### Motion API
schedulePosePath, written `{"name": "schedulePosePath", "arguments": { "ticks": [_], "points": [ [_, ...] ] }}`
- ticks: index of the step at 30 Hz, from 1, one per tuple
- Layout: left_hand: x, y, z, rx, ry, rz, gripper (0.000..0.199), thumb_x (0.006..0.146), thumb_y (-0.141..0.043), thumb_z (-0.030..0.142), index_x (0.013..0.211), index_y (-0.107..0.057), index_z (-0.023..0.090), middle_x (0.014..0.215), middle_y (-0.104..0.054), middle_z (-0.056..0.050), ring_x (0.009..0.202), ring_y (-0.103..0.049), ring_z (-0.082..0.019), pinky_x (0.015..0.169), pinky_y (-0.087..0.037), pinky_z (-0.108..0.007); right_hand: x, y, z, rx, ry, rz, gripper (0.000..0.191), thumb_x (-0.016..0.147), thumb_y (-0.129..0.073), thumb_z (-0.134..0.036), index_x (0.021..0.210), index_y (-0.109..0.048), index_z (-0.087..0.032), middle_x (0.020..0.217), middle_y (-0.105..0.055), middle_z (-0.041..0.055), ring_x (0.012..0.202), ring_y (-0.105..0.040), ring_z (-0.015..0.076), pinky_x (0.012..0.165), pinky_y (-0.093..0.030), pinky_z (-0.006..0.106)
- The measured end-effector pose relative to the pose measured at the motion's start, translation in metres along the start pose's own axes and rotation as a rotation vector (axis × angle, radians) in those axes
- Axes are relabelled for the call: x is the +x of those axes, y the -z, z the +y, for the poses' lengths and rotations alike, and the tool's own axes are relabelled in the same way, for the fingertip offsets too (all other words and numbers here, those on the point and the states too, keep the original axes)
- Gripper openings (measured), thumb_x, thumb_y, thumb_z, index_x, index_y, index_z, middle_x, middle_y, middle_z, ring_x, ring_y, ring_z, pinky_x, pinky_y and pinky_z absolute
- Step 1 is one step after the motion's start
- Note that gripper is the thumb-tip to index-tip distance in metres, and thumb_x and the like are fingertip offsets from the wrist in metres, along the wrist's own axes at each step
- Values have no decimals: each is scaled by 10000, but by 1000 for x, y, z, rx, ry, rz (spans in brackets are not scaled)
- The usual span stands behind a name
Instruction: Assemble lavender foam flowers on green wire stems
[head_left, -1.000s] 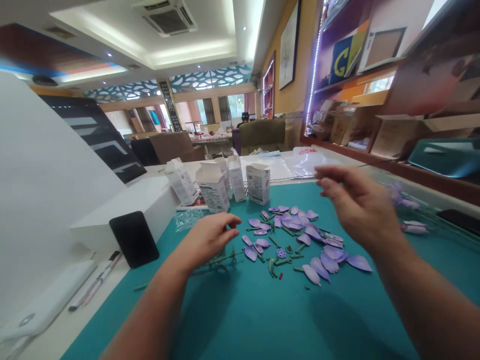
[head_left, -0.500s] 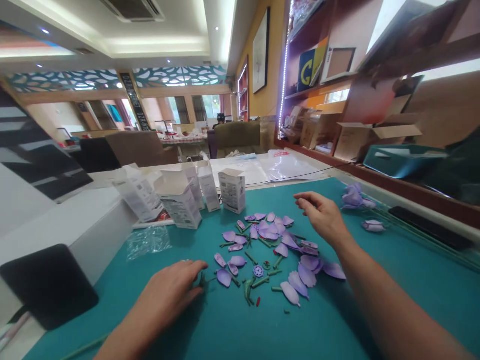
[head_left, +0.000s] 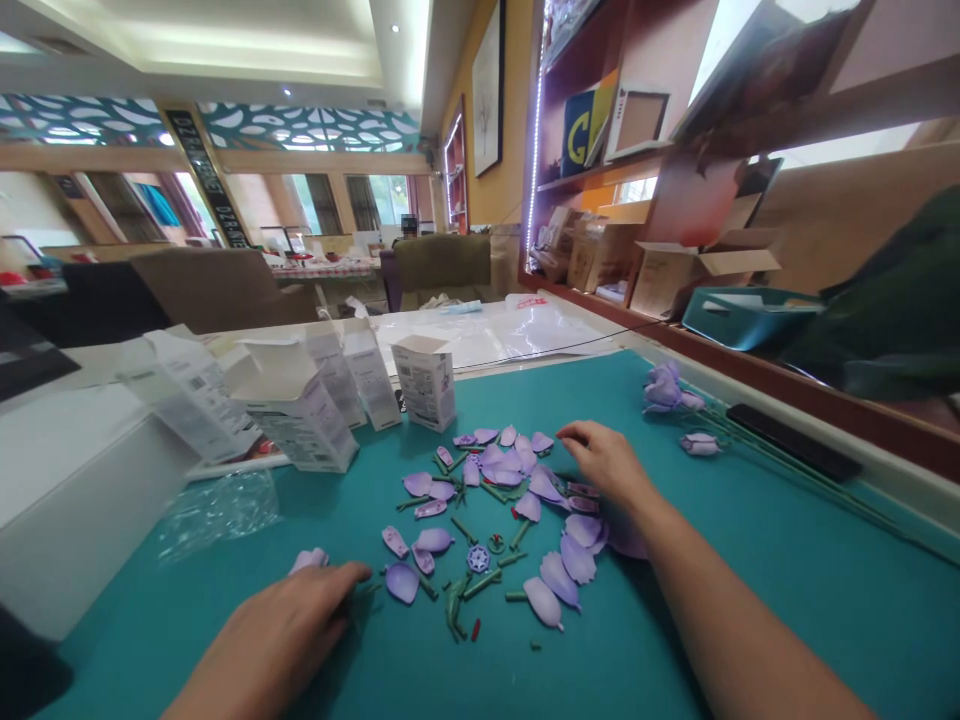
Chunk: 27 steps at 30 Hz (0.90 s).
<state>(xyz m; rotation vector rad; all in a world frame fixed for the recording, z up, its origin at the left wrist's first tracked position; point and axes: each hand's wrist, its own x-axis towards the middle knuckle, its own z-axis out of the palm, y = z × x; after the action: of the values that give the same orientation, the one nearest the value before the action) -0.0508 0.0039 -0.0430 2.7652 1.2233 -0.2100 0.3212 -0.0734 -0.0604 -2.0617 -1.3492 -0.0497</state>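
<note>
My left hand [head_left: 277,625] is low over the left of the green mat, index finger stretched and thumb partly hidden. Nothing shows in its grasp; a thin green piece [head_left: 367,590] is blurred by its fingertips. Just behind its knuckles a lilac piece [head_left: 309,560] peeks out. Over the far right of a scatter of lilac plastic petals [head_left: 559,580] is my right hand [head_left: 607,465], loosely bent, with no held thing visible. Its fingertips are close to a petal [head_left: 541,443]. Among the petals lie green stem pieces [head_left: 481,584], a lilac ring [head_left: 478,558] and a small red piece [head_left: 476,629].
Opened white boxes [head_left: 296,410] stand at the back left, with crumpled clear plastic [head_left: 221,510] before them. On the right are an assembled lilac flower [head_left: 664,388], a lilac bud [head_left: 700,444] and a long black object [head_left: 793,442]. A shelf with cardboard boxes [head_left: 664,280] runs along the right.
The view has turned to the right. My right hand has come down nearer the petals. My left hand has drawn back slightly, uncovering the lilac piece behind it.
</note>
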Motion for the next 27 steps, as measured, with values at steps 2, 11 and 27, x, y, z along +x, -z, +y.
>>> {"name": "schedulePosePath", "arguments": {
  "ticks": [2,11,27],
  "points": [
    [2,-1,0,5,-6,-10,479,759,-357,135,1111,-624,320,1087,-688,-26,1030,-629,-265,796,-492,-335,-1,-4,0,-51,5,-49,221,808,-508,-214,860,-721,-241,932,-721,42,892,-638,216,754,-439,300],
    [-3,15,20,-11,-19,-23,409,799,-385,95,1114,-590,258,1086,-670,-53,1024,-607,-246,824,-462,-345,-8,-20,-6,-180,26,-223,209,811,-523,-282,740,-715,-238,769,-713,43,706,-618,202,587,-372,278],
    [-4,15,25,-15,-10,2,355,812,-441,91,1093,-563,270,990,-669,-44,980,-601,-223,765,-440,-286,-8,-25,-9,-223,60,-220,207,824,-504,-287,814,-698,-216,848,-685,54,786,-607,211,638,-379,278]
  ]
}}
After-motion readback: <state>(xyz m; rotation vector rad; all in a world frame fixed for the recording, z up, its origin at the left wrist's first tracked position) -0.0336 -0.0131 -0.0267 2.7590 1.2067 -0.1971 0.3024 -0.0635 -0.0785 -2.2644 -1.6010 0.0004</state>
